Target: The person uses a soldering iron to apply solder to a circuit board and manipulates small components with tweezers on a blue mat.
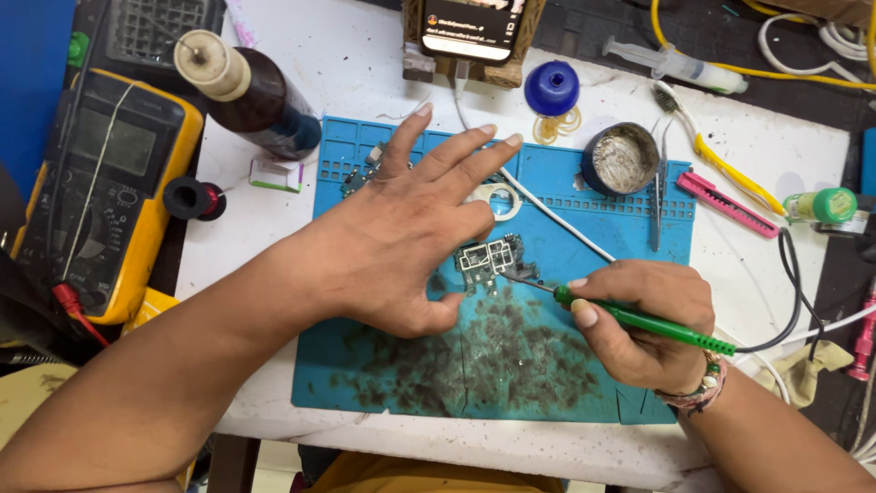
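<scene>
Work is mid-way, by the look of it: the small green-and-silver circuit board w/ metal shield frames (491, 260) lies bare on the blue silicone repair mat (584, 196), near the mat's centre, and the thin metal tip of the green-handled soldering iron (639, 319) sits right at the board's right edge, so a joint seems to be in hand, not finished. Right hand (643, 324) is closed around the iron in a pen-style grip, thumb and forefinger pinching the front of the handle; a black cord trails off its back end. Left hand (415, 233) is spread flat, fingers fanned, thumb side resting on the mat just left of the board, touching or nearly touching it; can't tell which. Mat's lower half is rubbery, scorched, speckled w/ dark residue, so heavily used. Behind the board: round metal tin of dull grey paste (620, 160), steel tweezers (657, 187), pink flat plastic tool (725, 203), white cable (557, 215). Off the mat on the white tabletop: brown glass bottle w/ cream cap (251, 91), yellow-cased multimeter (109, 192), blue plastic dome cap (551, 89), clear syringe (675, 62).
</scene>
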